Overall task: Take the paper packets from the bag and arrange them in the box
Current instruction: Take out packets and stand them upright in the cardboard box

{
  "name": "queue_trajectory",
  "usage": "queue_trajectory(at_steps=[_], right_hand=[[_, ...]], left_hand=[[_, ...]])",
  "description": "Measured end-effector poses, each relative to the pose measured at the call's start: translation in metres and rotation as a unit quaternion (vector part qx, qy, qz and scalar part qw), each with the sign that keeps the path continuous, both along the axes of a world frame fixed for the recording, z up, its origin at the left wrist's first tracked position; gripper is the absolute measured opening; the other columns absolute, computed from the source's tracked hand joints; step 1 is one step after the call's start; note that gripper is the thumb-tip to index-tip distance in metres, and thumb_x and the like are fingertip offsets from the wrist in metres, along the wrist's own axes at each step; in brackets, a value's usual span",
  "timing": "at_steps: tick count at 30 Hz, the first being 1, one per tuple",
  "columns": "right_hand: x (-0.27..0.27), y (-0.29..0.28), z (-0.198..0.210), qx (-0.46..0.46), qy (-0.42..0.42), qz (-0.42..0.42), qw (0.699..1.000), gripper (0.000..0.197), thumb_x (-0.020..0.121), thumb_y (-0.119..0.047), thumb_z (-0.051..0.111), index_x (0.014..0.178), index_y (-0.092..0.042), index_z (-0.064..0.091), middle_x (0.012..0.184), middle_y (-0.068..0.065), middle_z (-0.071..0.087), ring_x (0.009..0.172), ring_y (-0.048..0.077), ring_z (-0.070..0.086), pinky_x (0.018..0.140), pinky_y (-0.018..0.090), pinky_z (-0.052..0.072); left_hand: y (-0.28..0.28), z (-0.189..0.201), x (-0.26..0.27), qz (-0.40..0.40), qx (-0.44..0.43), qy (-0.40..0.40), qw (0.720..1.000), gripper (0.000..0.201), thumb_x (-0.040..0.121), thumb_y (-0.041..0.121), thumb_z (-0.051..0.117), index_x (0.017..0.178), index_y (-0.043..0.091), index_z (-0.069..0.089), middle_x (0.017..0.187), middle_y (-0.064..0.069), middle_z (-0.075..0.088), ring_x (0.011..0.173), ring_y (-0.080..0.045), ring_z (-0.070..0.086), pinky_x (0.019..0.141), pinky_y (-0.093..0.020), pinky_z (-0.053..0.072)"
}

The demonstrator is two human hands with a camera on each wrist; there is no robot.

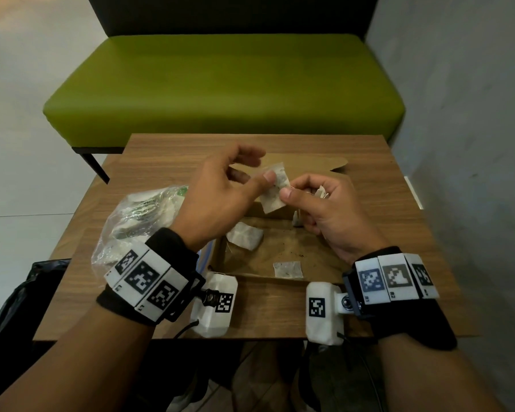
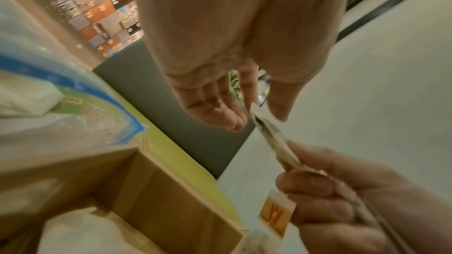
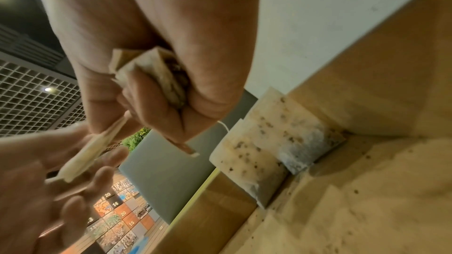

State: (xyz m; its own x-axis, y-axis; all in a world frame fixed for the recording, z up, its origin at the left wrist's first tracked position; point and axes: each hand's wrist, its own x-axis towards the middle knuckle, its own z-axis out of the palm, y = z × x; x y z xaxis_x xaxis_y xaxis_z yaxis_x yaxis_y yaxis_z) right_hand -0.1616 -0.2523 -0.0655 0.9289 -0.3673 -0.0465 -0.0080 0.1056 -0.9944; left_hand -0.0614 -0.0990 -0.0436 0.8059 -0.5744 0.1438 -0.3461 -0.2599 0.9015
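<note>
Paper packet (image 1: 275,190), thin and limp, pinched between both hands above the open box (image 1: 283,251).

The left hand (image 1: 220,188) nips its upper edge between thumb and forefinger, the other fingers loose; the right hand (image 1: 324,206) nips the lower edge and curls round a small bundle of packets (image 3: 156,76) in the palm. Two packets (image 1: 244,234) lie flat in the box, two more (image 3: 276,140) lean in a corner, and the rest sit in the clear bag (image 1: 137,221) on the counter (image 1: 173,156). Judging by the dark specks and crumbs, the packets are light, soft and easily torn: best held by a flat sealed edge, lightly, without squeezing the filled middle.
</note>
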Motion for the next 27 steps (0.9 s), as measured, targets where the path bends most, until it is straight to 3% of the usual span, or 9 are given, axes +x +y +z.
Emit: queue_trajectory(at_steps=[2,3,5,7,12,15,19,24,27], right_hand=[[0.001,-0.003,-0.003,0.013,0.007,-0.006,1.0,0.009,0.092,-0.01,0.068,0.089,-0.001,0.066,0.063,0.0,0.058,0.043,0.007,0.042,0.036,0.017,0.03],[0.002,-0.005,-0.004,0.021,0.015,-0.008,1.0,0.011,0.092,-0.012,0.068,0.091,-0.001,0.066,0.061,-0.001,0.058,0.044,0.009,0.038,0.036,0.018,0.029],[0.002,-0.008,-0.005,0.044,0.029,-0.013,0.999,0.012,0.093,-0.013,0.066,0.093,-0.001,0.065,0.056,-0.006,0.056,0.044,0.007,0.037,0.037,0.017,0.028],[0.001,-0.009,-0.005,0.058,0.032,-0.011,0.998,0.012,0.094,-0.014,0.065,0.092,-0.003,0.066,0.054,-0.007,0.053,0.045,0.007,0.036,0.037,0.016,0.028],[0.003,-0.008,-0.006,0.058,0.043,-0.013,0.997,0.016,0.096,-0.021,0.064,0.086,-0.008,0.068,0.055,-0.003,0.042,0.046,0.008,0.032,0.038,0.018,0.025],[0.004,-0.01,-0.005,0.084,0.032,-0.024,0.996,0.025,0.098,-0.03,0.061,0.079,-0.015,0.068,0.055,-0.002,0.039,0.045,0.008,0.03,0.037,0.018,0.024],[0.003,-0.014,-0.002,0.089,-0.004,-0.024,0.996,0.018,0.098,-0.027,0.061,0.101,-0.01,0.066,0.058,-0.003,0.039,0.045,0.007,0.031,0.037,0.018,0.027],[-0.001,-0.013,0.0,0.058,-0.017,-0.001,0.998,0.019,0.095,-0.017,0.064,0.112,-0.009,0.064,0.057,-0.004,0.041,0.044,0.007,0.033,0.037,0.019,0.026],[-0.002,-0.013,0.0,0.055,-0.017,0.008,0.998,0.03,0.085,-0.027,0.071,0.111,-0.012,0.068,0.057,-0.003,0.041,0.045,0.007,0.032,0.037,0.019,0.025]], left_hand=[[0.002,-0.001,-0.001,-0.014,0.031,-0.114,0.993,0.047,0.077,0.045,0.079,0.116,0.033,0.056,0.122,0.013,0.05,0.103,-0.002,0.054,0.08,-0.019,0.049],[0.003,-0.002,-0.002,-0.041,0.052,-0.159,0.985,0.054,0.072,0.048,0.082,0.116,0.031,0.056,0.124,0.011,0.045,0.108,-0.004,0.05,0.085,-0.017,0.046],[0.005,-0.004,-0.003,-0.084,0.1,-0.21,0.969,0.059,0.066,0.051,0.083,0.114,0.029,0.058,0.127,0.005,0.042,0.116,-0.01,0.046,0.093,-0.026,0.046],[0.003,-0.008,-0.004,-0.094,0.13,-0.253,0.954,0.056,0.065,0.053,0.078,0.112,0.028,0.059,0.129,0.001,0.043,0.118,-0.014,0.046,0.094,-0.035,0.048],[-0.003,-0.015,-0.003,-0.101,0.126,-0.312,0.936,0.03,0.081,0.044,0.069,0.1,0.023,0.064,0.114,-0.001,0.055,0.103,-0.017,0.054,0.081,-0.038,0.051],[-0.004,-0.013,-0.003,-0.073,0.068,-0.258,0.961,0.016,0.093,0.035,0.062,0.095,0.02,0.067,0.092,0.006,0.064,0.083,-0.011,0.059,0.071,-0.036,0.053],[-0.004,0.002,0.0,-0.05,0.006,-0.09,0.995,0.008,0.097,0.027,0.061,0.093,0.024,0.067,0.085,0.008,0.071,0.076,-0.01,0.066,0.067,-0.029,0.054],[-0.001,0.009,0.003,-0.036,-0.051,0.073,0.995,0.009,0.097,0.019,0.06,0.101,0.014,0.066,0.085,-0.001,0.074,0.068,-0.013,0.068,0.064,-0.034,0.054],[-0.001,0.009,0.004,-0.036,-0.061,0.102,0.992,0.012,0.098,0.015,0.058,0.106,0.011,0.065,0.085,-0.003,0.073,0.067,-0.01,0.066,0.062,-0.028,0.054]])
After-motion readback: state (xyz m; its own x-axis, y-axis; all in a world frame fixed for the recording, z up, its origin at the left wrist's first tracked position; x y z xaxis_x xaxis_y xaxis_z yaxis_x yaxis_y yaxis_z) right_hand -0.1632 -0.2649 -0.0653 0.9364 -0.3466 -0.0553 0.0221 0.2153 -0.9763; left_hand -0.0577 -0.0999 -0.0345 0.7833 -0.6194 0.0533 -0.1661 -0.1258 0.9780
